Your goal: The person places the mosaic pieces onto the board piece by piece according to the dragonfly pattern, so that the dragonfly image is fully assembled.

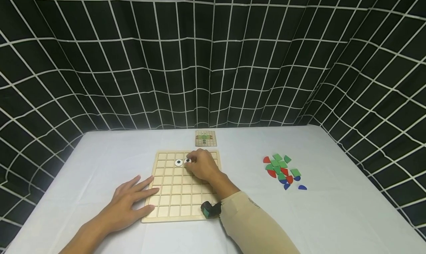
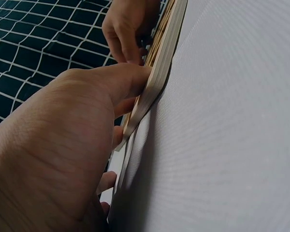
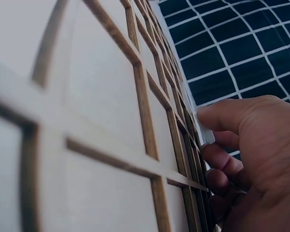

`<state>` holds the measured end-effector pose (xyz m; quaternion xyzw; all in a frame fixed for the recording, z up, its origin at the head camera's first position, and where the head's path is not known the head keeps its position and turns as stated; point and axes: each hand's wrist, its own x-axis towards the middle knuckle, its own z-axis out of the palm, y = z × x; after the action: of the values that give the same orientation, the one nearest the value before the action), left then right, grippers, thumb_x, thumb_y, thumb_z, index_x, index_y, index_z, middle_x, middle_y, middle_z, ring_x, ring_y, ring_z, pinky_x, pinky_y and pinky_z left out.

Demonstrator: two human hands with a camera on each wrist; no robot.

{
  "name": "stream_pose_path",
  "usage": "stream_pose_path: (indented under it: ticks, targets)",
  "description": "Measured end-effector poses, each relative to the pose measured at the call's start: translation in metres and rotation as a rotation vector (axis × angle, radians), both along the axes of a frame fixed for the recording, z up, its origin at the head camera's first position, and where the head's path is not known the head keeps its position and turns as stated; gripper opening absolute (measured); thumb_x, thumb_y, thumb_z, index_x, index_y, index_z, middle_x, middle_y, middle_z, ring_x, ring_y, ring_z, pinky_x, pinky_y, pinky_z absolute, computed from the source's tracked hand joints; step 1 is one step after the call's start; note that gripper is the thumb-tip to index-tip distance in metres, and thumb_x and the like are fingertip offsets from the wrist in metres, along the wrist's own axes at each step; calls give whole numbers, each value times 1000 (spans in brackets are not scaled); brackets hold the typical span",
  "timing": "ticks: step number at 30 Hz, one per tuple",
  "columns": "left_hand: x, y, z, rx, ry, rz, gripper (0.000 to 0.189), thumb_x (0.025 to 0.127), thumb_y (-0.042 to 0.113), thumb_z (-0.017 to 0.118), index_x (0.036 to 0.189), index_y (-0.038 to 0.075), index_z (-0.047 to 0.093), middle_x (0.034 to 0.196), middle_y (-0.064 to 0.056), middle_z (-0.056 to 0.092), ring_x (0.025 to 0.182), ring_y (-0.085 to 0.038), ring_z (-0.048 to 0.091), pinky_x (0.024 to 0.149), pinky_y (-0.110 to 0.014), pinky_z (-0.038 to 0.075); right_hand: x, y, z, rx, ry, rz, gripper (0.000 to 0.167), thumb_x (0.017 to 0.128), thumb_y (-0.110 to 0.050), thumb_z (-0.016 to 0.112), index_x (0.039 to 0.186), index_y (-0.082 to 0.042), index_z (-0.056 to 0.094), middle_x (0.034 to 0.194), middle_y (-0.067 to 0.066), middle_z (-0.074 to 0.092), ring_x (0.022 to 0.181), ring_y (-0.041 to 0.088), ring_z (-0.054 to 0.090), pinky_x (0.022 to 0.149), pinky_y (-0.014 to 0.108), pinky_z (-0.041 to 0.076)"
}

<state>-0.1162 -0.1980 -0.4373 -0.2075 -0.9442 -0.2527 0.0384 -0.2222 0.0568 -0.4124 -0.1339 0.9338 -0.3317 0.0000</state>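
Observation:
A wooden grid board (image 1: pixel 176 189) lies on the white table. On one of its upper cells sits a white eye disc (image 1: pixel 178 162) with a black dot. Beside it, my right hand (image 1: pixel 203 165) pinches a second eye disc (image 1: pixel 188 161) over the board. The right wrist view shows the white edge of that disc (image 3: pixel 207 133) between thumb and fingers. My left hand (image 1: pixel 128 204) has its fingers spread and fairly straight, touching the board's left edge. Its thumb lies against the board's side (image 2: pixel 157 79) in the left wrist view.
A small picture card (image 1: pixel 205 138) with a coloured figure on a grid lies beyond the board. To the right, several green pieces (image 1: pixel 277 163), red pieces (image 1: pixel 271 173) and blue pieces (image 1: pixel 302 187) lie in a loose group. A black gridded curtain (image 1: pixel 186 61) encloses the table.

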Motion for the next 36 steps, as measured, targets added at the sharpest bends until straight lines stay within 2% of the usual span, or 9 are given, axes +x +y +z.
stream_pose_path:
  ticks: [15,22,28,36]
  targets:
    - [0,-1,1,-17,7,-3,43,82,50,63,122,36,60,146,4,42,137,-39,26,105,-58,16,0,-3,0,61,12,7,29,83,-25,67,110,-13,69,92,-1,62,90,14,55,80,28,49]
    - [1,0,0,2,14,-5,43,82,49,64,122,35,61,146,4,43,137,-39,26,104,-59,16,0,0,5,21,-39,19,31,85,-25,66,114,-13,67,97,1,62,93,15,58,81,28,51]
    - [-1,0,-2,-2,15,-1,43,82,50,64,122,36,60,146,4,42,138,-39,26,105,-59,15,4,8,30,-48,-36,42,34,86,-28,65,116,-13,65,106,5,63,96,19,57,77,31,51]
    - [-1,0,-3,-9,5,5,43,81,49,65,122,36,60,146,4,42,138,-38,26,105,-59,15,27,25,66,-71,92,49,31,83,-27,67,112,-15,67,108,2,64,97,20,58,77,32,51]
